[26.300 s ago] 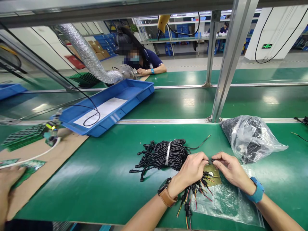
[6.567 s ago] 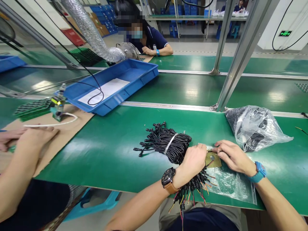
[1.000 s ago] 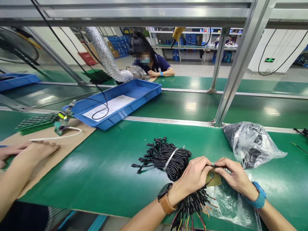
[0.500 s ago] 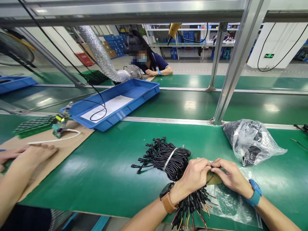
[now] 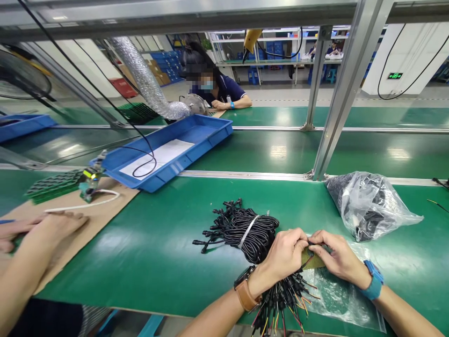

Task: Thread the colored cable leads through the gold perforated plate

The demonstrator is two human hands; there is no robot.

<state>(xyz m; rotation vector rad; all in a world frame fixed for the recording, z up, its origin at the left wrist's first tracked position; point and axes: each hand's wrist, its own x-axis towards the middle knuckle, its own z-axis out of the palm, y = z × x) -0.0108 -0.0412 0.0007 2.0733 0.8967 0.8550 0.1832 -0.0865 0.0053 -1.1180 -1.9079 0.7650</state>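
Note:
My left hand (image 5: 288, 250), wearing a watch on a brown strap, is closed in a pinch at the end of a thin black cable (image 5: 306, 266). Opposite it, fingertips nearly touching, my right hand (image 5: 335, 255) pinches the same small dark end; its exact shape is hidden by the fingers. Below them is an olive-coloured flat piece (image 5: 315, 262) on a clear plastic bag (image 5: 333, 292). Left of the hands lies a tied bundle of black cables (image 5: 245, 231) with dark connectors. Bare red and yellow wire ends (image 5: 280, 309) fan out under my left wrist.
A clear bag of black parts (image 5: 368, 203) sits at the right. Behind the bench stand a metal post (image 5: 336, 93) and a tilted blue tray (image 5: 210, 138). At the left, a co-worker's hands (image 5: 59, 224) rest on brown cardboard (image 5: 105, 220). Another person sits across.
The view has shifted slightly. My two hands stay pinched together in nearly the same place, and the cable bundle lies as before.

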